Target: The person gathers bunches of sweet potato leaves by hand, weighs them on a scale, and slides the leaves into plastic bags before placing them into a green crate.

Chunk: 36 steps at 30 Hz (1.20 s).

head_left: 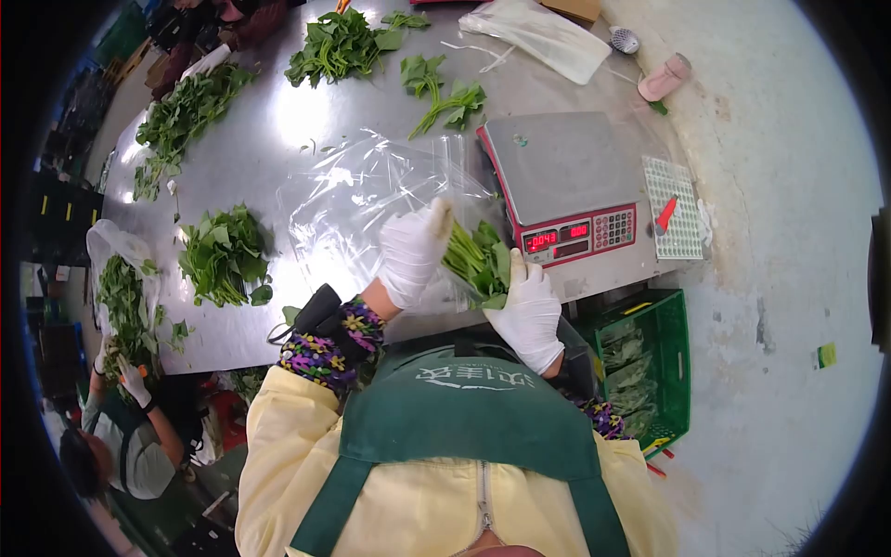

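Note:
A bunch of leafy greens [480, 262] lies between my two gloved hands, close to the table's near edge. My left hand [410, 256], in a white glove, is closed at the pale stem ends of the bunch. From the other side my right hand [526, 316], gloved too, grips the leafy end, its fingers along the leaves. A clear plastic bag [339, 209] is spread on the table beyond and beside my left hand. Just past my right hand stands a digital scale [557, 176] with a lit red display and nothing weighed on its plate.
More greens lie in heaps [223, 255] on the metal table [264, 162]. A green crate [685, 371] with bagged greens stands below right. A pink bottle [665, 77], a white bag [538, 37] and a label sheet [676, 209] are at the right. Two people [139, 436] work at the left.

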Motion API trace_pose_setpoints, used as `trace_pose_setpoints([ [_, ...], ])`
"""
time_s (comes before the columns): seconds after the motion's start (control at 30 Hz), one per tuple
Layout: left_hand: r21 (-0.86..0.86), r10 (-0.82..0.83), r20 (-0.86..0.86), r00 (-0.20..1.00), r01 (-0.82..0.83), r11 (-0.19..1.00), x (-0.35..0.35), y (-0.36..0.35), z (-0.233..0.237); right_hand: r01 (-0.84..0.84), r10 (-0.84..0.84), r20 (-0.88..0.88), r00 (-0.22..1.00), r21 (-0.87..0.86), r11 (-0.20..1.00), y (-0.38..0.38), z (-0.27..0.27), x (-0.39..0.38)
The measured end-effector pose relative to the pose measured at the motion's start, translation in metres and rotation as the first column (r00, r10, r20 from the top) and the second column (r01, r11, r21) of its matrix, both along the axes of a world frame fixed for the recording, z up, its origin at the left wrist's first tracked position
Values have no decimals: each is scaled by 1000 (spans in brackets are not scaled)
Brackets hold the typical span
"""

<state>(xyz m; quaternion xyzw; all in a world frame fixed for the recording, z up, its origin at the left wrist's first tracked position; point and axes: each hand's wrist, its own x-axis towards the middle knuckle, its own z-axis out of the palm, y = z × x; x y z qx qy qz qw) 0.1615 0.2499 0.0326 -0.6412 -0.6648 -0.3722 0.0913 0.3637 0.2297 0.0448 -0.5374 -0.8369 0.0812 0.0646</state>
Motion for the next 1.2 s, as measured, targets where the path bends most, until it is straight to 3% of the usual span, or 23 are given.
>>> trace_pose_setpoints([
  [0.1, -82, -34, 14, 999, 35, 996, -8, -11, -5, 40, -41, 29, 999, 21, 999, 5, -1, 7],
  [0.17, -85, -42, 28, 999, 44, 995, 5, -10, -3, -17, 17, 4, 1000, 120, 993, 5, -6, 8],
  [0.23, 83, -111, 132, 985, 101, 991, 17, -4, -4, -79, 84, -36, 996, 122, 989, 3, -8, 5],
  [0.3, 27, -48, 173, 984, 44, 999, 24, -2, -4, -142, 153, -75, 985, 135, 981, 5, -17, 4],
  [0.43, 17, -52, 164, 985, 50, 999, 32, -17, -4, -194, 189, 134, 973, 25, 981, 3, -25, 5],
  [0.53, -34, -76, 148, 986, 82, 996, 28, -25, -9, -189, 189, 1, 982, 43, 981, -5, -9, 4],
  [0.67, 9, -80, 143, 987, 79, 997, 30, -23, -8, -165, 167, 42, 985, -49, 985, -3, -43, 9],
  [0.73, -26, -40, 142, 989, 45, 999, 31, -25, -10, -219, 219, 2, 976, 34, 975, -6, -30, 6],
  [0.77, -46, -98, 145, 985, 106, 993, 32, -27, -11, -250, 255, -39, 966, 113, 962, -10, -23, 4],
  [0.83, -31, -222, 155, 963, 229, 973, 43, -32, 5, -227, 232, -94, 968, 66, 972, -11, -26, -4],
  [0.9, -7, -266, 170, 949, 271, 963, 59, -33, 11, -166, 163, -40, 986, -64, 984, -7, -45, -8],
  [0.97, -91, -238, 162, 958, 255, 963, 66, -30, 11, -162, 160, -75, 984, -22, 986, -15, -59, -15],
  [1.0, -38, -311, 180, 933, 323, 946, 71, -29, 15, -114, -89, -658, 748, -259, 959, -20, -95, -19],
  [1.03, 19, -386, 194, 902, 390, 921, 74, -30, 26, -222, -416, -886, 204, -455, 862, -18, -105, -24],
  [1.07, -97, -362, 26, 932, 362, 927, 81, -40, 40, -223, -406, -890, 207, -447, 867, -11, -112, -19],
  [1.1, 39, -587, 191, 787, 591, 805, 76, -43, 50, -128, -153, -806, 571, -271, 954, 4, -106, -16],
  [1.13, -44, -564, 201, 801, 582, 812, 66, -50, 65, -113, 71, -529, 846, -47, 993, 24, -96, -14],
  [1.17, -126, -542, 206, 815, 571, 811, 54, -61, 74, -177, 199, -122, 972, 174, 969, 40, -82, -17],
  [1.2, 123, -361, 315, 878, 339, 933, 42, -72, 46, -74, 27, -304, 952, -144, 987, 39, -11, -27],
])
